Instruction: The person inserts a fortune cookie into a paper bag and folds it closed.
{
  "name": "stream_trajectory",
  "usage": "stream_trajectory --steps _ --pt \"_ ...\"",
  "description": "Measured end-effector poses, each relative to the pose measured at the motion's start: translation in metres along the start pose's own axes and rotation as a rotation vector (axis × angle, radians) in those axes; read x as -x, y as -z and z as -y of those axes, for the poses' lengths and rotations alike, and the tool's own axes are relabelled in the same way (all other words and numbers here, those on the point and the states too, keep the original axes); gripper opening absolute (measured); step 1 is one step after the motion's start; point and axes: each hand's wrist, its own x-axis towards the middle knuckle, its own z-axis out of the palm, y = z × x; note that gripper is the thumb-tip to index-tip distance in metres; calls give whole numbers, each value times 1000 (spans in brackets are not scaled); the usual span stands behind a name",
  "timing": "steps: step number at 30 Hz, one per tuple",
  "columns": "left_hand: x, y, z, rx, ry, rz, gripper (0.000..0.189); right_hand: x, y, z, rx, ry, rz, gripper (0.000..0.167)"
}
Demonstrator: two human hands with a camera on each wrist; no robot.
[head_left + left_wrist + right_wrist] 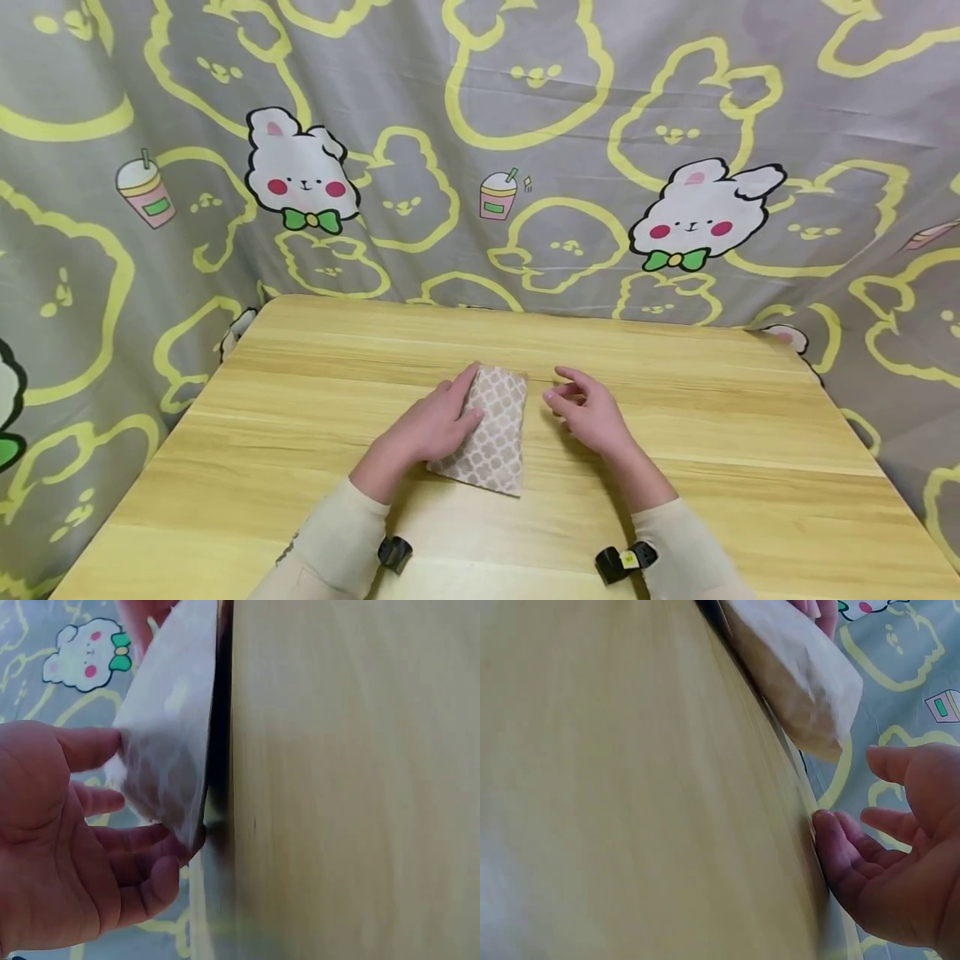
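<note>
Cream sleeves (337,533) reach in from the lower edge of the head view, a black wrist device (393,554) at the left cuff and another black device (626,561) at the right. Between the hands, on the wood-grain tabletop (750,467), is a flat beige fabric packet (497,429) with a white lattice print. The left hand (435,423) grips its left side, thumb over the top face. The right hand (592,414), fingers loosely bent and holding nothing, hovers just beside it, apart. Behind hangs a grey curtain (427,92) printed with bow-tied rabbits.
</note>
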Motion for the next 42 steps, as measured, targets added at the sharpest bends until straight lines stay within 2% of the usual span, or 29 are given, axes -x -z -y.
stream_trajectory --steps 4,9,16,22,25,30,37,42 --pt "-3 -4 0 79 -17 -10 65 1 -7 1 -29 -5 40 64" --pt "-10 -9 1 173 -7 -32 69 1 -16 4 -55 -14 78 70" --pt "-18 -16 2 289 -9 -72 76 2 -18 5 -42 7 78 70" --pt "-18 -19 3 406 -40 -135 84 6 -18 6 -108 36 50 75" --pt "-18 -19 1 448 -52 -172 85 6 -19 6 -139 75 35 68" --pt "-19 -19 -2 477 -79 -228 84 7 -20 7 -174 142 35 46" --pt "-19 -17 -6 490 -115 -295 79 14 -20 23 -235 133 13 35" --pt "-19 -16 -9 533 -118 -325 75 14 -19 23 -272 158 0 31"
